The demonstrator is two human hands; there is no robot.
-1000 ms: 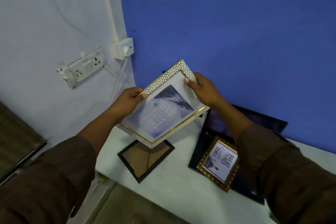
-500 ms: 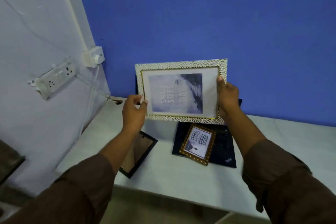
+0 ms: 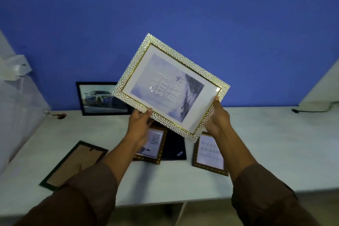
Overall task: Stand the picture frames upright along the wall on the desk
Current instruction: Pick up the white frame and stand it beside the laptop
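Since the earlier frame, the white pebbled frame [image 3: 170,88] has rotated from level to a diagonal tilt, and a car picture is now visible behind it. Both hands hold this frame in the air above the tabletop [image 3: 266,143], clear of the surface. Left hand [image 3: 140,121] pinches the lower-left edge, thumb on the front; right hand [image 3: 217,118] clamps the lower-right corner, thumb likewise on the front. Frame border is white with a cobbled relief and a thin gold inner lip; glazing shows glare over a pale print with lettering, only partly legible.

Tabletop is off-white and matte, butted against a blue wall [image 3: 183,5]. One black frame with a car picture [image 3: 99,98] stands upright against that wall, left of the held frame. Lying flat: a dark frame [image 3: 73,163] back-side up, brown backing board exposed, at left; a small gilt frame [image 3: 154,147] partly hidden by the left forearm; a second gilt frame [image 3: 209,154] below the right wrist. Between the two gilt frames lies a flat black object [image 3: 174,148], possibly a closed laptop. Brown sleeves [image 3: 86,196] cover both forearms.
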